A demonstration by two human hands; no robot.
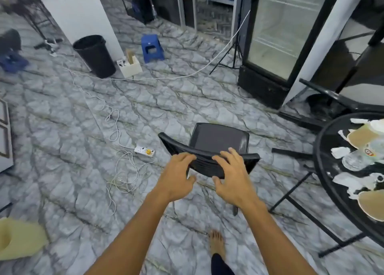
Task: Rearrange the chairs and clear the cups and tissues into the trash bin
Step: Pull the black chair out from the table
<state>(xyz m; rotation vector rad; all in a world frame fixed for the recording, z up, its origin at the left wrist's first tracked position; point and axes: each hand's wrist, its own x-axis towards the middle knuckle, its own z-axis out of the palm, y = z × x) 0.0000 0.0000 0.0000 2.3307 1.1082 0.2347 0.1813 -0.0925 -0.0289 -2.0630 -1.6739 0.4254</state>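
You're at the black chair (pixel 218 139) now, standing on the grey, veined, marble-look floor (pixel 62 129) just left of the round dark glass tabletop (pixel 320 150). It has a smooth squarish seat, a curved ribbed backrest and thin legs. Your left hand (pixel 176 177) hooks its fingers (pixel 187 157) over the backrest's top edge, thumb underneath. Your right hand (pixel 232 179) does likewise beside it, more spread, a loose hold. Crumpled white tissues (pixel 340 151) and tan cups (pixel 361 137) litter the tabletop. The round black trash bin (pixel 94 55) sits well apart by the white pillar (pixel 83 15).
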